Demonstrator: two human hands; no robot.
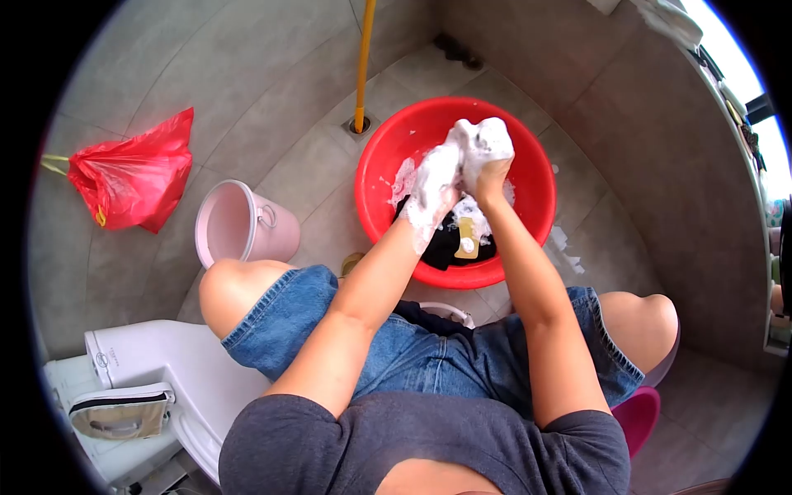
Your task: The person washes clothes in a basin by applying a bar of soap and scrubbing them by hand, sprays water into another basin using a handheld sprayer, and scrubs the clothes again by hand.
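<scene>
Over on the far left a red plastic bag (132, 177) lies slumped on the grey tiled floor (272, 74), its yellow handles trailing off to one side. Below it, at the lower left, stands a white toilet (157, 371) with something grey and flat resting on top of it. A little further along, a pale pink bucket (245, 224) sits tipped toward the seated person, its handle hanging down its side, just beyond the left knee. A yellow pole (363, 62) stands upright from a floor drain behind it.

Then comes the red basin (528, 173) on the floor in front of the knees — soapy foam clings to its inner wall, and dark clothing (441, 243) lies heaped at the bottom with a small yellowish piece beside it. Both arms reach down into the basin. The left hand (433, 194) is thick with white suds and curled around a white foamy cloth (487, 140); the right hand (492, 172) is closed on the same cloth from below, so the two fists are pressed close together with the cloth bunched between them, lifted above the dark heap. Flecks of foam lie on the tiles to the right of the basin — and at the lower right a pink stool (639, 417) shows under the person's denim shorts
</scene>
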